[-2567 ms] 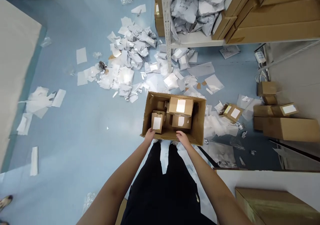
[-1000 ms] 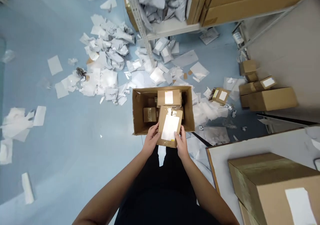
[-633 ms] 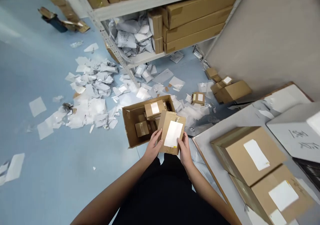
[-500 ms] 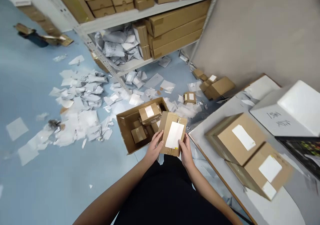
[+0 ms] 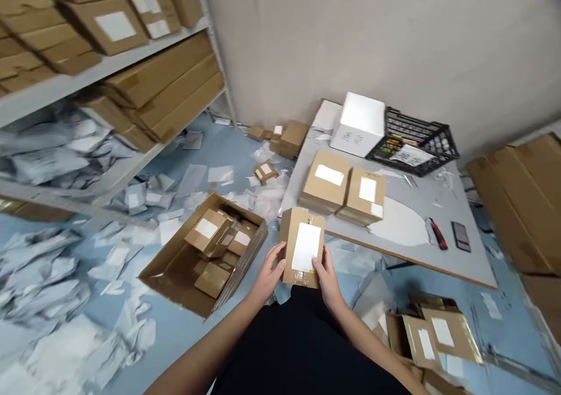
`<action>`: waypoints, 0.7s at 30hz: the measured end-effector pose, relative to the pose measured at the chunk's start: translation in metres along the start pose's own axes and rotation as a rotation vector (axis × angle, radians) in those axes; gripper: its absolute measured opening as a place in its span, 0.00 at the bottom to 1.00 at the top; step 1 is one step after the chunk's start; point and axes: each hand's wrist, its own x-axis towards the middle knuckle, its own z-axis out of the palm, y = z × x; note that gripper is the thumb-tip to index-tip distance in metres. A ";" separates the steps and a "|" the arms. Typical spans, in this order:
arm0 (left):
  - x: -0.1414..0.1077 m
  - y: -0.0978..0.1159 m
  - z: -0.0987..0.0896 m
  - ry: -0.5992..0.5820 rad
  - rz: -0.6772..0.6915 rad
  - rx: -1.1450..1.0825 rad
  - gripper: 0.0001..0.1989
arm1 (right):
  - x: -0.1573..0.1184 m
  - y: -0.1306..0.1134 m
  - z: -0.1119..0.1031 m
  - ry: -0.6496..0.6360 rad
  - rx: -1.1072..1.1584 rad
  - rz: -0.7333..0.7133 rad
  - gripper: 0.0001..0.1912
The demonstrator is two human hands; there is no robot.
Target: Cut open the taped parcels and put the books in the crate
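Both my left hand [image 5: 268,279] and my right hand [image 5: 326,284] grip the sides of a small cardboard box [image 5: 301,248], which has a white label on top and taped seams. To the left of my hands, an open brown carton [image 5: 173,278] sits tilted in this view on the floor. It holds several smaller cardboard boxes, one with a white label [image 5: 205,229]. The held box is apart from the carton, and my left hand is the nearer to it.
Ahead stands a grey table [image 5: 473,266] with two labelled boxes [image 5: 326,182], a white foam box [image 5: 357,125], a black plastic crate [image 5: 421,144], a red box cutter [image 5: 438,234] and a phone [image 5: 461,236]. Loaded shelves [image 5: 105,73] stand left; plastic mailers litter the floor.
My hands have lifted the labelled box out of the carton and hold it near my body. The view has swung right, bringing the table ahead and moving the carton left.
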 end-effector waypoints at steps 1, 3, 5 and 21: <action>0.001 0.000 0.013 -0.037 -0.002 0.002 0.24 | -0.002 0.002 -0.012 0.032 0.020 -0.002 0.40; 0.004 0.001 0.041 -0.117 0.000 0.017 0.24 | -0.005 0.007 -0.040 0.102 0.056 -0.004 0.41; 0.006 0.004 0.072 -0.192 0.001 0.032 0.24 | -0.005 0.012 -0.071 0.167 0.089 0.009 0.42; 0.038 0.031 0.432 -0.313 0.032 0.147 0.27 | 0.068 0.006 -0.428 0.264 0.125 -0.052 0.41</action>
